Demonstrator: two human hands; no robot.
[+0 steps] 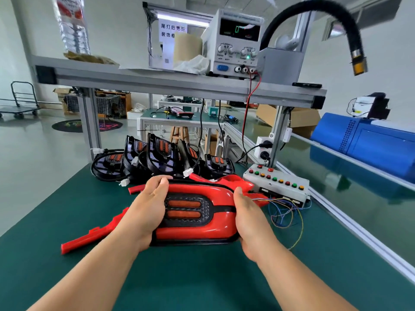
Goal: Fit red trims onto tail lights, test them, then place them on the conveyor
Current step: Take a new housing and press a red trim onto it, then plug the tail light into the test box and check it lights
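We clamped our left hand (149,212) and right hand (249,223) on opposite ends of the tail light (186,209), squeezing its red trim (215,232) home (so we judged); the switch box (276,182) sat at two o'clock, handy for testing; bare lights (161,153) stood at twelve.

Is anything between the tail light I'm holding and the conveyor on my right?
Yes. Loose wires and the button box lie on the mat right of the tail light, before the conveyor. A lift would likely clear them.
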